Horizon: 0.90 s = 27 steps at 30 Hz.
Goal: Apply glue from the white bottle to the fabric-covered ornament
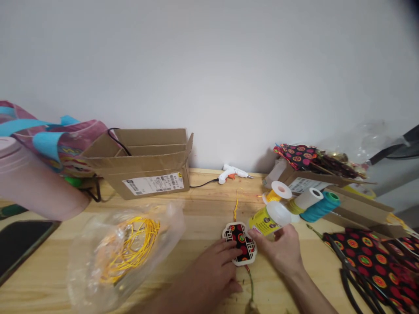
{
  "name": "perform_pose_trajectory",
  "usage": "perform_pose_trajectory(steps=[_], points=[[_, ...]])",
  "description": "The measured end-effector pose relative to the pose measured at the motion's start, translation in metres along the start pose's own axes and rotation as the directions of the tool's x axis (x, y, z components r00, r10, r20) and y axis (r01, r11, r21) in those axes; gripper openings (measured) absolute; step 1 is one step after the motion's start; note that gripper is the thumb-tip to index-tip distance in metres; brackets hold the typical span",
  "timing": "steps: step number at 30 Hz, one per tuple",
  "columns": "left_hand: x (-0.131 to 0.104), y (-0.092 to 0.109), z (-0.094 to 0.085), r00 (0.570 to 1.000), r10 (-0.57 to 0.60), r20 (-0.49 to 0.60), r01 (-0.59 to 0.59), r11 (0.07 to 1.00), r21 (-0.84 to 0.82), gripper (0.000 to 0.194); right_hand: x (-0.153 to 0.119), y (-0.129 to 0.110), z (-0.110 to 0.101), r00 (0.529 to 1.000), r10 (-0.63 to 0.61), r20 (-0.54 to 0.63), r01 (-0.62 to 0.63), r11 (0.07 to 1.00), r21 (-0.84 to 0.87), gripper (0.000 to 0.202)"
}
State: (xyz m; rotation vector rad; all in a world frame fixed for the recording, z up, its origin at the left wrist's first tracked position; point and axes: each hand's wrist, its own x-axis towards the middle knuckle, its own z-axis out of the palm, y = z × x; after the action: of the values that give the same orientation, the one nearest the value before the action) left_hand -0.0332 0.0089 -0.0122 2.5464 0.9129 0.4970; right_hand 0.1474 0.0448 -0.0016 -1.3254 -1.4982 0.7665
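Note:
A scalloped ornament (240, 237) with a white fretwork frame and black fabric with red and orange prints lies on the wooden table. A twisted yellow cord (235, 209) runs from its top, and a thin green cord (251, 281) hangs from its bottom. My left hand (212, 270) rests its outstretched fingers on the ornament's lower left, thumb apart. My right hand (286, 250) grips a small white bottle with a yellow label (264, 220). The bottle is tilted, its wide white end up and right, its lower end at the ornament's right edge. My right fingers are partly hidden behind it.
A clear bag with yellow cord (137, 246), a cardboard box (147, 161), a pink bottle (36, 183) and a phone (22, 244) lie left. A white glue gun (232, 173) sits by the wall. Right are thread spools (321, 206), scissors (356, 279) and printed fabric (376, 257).

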Motion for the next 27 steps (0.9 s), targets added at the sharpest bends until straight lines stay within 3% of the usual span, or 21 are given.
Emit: perform_pose_trajectory(steps=[4,10,15,20,27], points=[[0.0009,0.0041,-0.0055,0.996,-0.033,0.077,0.033,0.999,0.009,0.024,-0.0008,0.0038,-0.0007,1.000,-0.023,-0.016,0.022,0.999,-0.043,0.020],[-0.0010,0.0031,-0.0028,1.000,-0.023,-0.013,0.022,0.998,-0.054,0.021,-0.0012,0.0044,0.0017,1.000,-0.024,0.001,0.024,0.998,-0.059,0.022],[0.0005,0.0041,-0.0038,0.997,-0.038,0.073,0.040,0.999,-0.020,0.022,-0.0016,0.0064,0.0017,0.999,-0.038,0.019,0.039,0.997,-0.071,0.021],[0.0015,0.0061,-0.0069,0.998,-0.054,0.026,0.055,0.996,-0.066,0.021,-0.0020,0.0059,0.0008,0.996,-0.082,0.026,0.085,0.990,-0.109,0.020],[0.0040,0.0086,-0.0110,0.991,-0.104,0.089,0.114,0.987,-0.115,0.019,-0.0042,0.0054,-0.0003,0.990,-0.136,0.022,0.138,0.977,-0.164,0.020]])
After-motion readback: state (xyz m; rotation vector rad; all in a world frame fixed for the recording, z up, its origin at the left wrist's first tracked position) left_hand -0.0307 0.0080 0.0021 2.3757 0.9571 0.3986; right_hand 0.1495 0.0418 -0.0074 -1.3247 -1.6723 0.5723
